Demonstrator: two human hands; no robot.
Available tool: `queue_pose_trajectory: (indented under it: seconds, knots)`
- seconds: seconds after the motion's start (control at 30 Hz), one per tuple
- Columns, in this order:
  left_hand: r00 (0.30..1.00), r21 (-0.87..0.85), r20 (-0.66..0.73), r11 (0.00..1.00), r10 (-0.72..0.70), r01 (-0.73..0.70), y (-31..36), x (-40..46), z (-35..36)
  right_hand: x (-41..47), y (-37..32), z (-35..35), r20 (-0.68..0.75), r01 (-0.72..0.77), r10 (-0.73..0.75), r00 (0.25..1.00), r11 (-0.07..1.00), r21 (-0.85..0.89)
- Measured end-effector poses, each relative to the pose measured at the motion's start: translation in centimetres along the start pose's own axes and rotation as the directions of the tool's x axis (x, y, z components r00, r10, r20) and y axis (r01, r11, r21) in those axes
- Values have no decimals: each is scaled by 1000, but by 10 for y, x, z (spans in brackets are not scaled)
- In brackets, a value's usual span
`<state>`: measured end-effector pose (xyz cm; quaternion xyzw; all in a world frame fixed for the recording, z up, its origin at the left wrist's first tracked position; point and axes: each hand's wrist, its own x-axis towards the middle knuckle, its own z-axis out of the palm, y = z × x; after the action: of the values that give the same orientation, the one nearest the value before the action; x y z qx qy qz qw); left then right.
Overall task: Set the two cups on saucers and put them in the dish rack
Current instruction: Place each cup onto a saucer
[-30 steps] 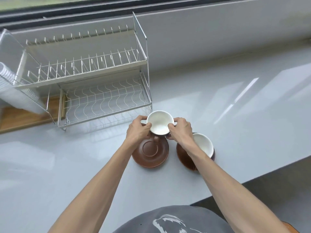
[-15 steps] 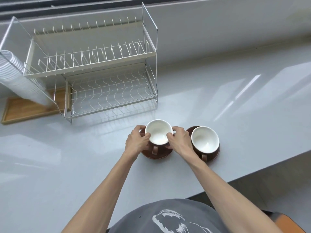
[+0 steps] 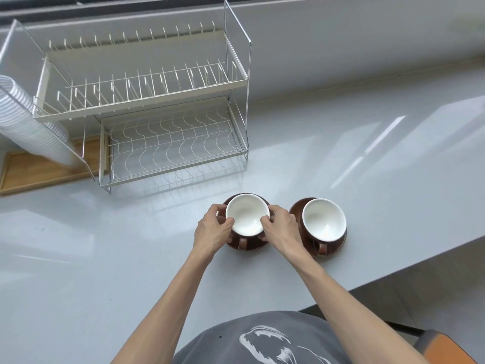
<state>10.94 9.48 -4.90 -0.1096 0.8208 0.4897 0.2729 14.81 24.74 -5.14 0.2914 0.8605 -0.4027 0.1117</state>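
Grey and glossy, the counter (image 3: pixel 341 158) is carrying everything under a window ledge. Near its front edge, the left cup (image 3: pixel 247 218) is being held on its brown saucer (image 3: pixel 249 245) by both hands: the left hand (image 3: pixel 214 229) and the right hand (image 3: pixel 279 227) are each closed on one side of the cup. Just beside it, the right cup (image 3: pixel 324 223) is sitting untouched on its own saucer (image 3: pixel 296 211). The saucer-setting step is judged nearly done. Next, each pair is likely to be lifted level, gripped under the saucer, into the empty dish rack (image 3: pixel 168 143) behind, probably its lower tier.
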Motion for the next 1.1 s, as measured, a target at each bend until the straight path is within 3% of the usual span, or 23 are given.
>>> queue_pose_trajectory:
  seconds: [0.87,1.1]
  knots:
    - [998,-105,-27,993,54,-56,-14,-1,2,1,6,5,22,46,-46,999,998,31]
    - [988,-18,-107,993,111,-113,-17,8,-4,-1,11,4,-83,37,-41,996,998,-51]
